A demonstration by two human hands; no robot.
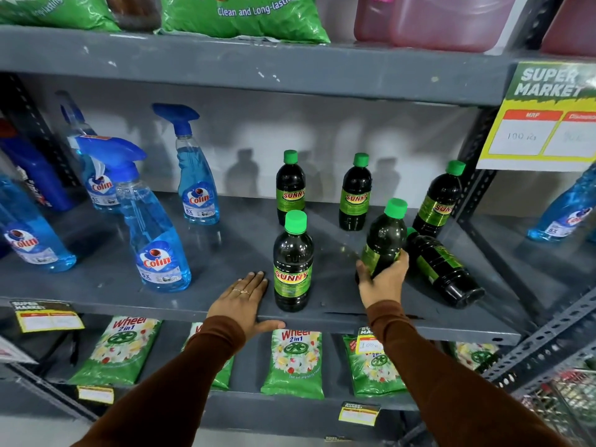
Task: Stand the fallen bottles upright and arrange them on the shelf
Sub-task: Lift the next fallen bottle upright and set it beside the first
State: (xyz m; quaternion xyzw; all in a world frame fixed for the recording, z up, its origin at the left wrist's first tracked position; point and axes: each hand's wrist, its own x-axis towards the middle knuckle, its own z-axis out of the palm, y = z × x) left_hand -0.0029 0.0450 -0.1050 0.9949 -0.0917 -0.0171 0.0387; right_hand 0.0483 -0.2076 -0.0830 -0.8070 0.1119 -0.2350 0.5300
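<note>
watching the head view, i saw the right hand [383, 279] wrapped around a dark sunny bottle [383, 240], tilted, its base low over the grey shelf [225, 250]. the left hand [246, 296] lay flat and released on the shelf edge beside an upright bottle [293, 262]. one fallen bottle [442, 269] lay just right of the held one; three more [354, 193] stood behind.
</note>
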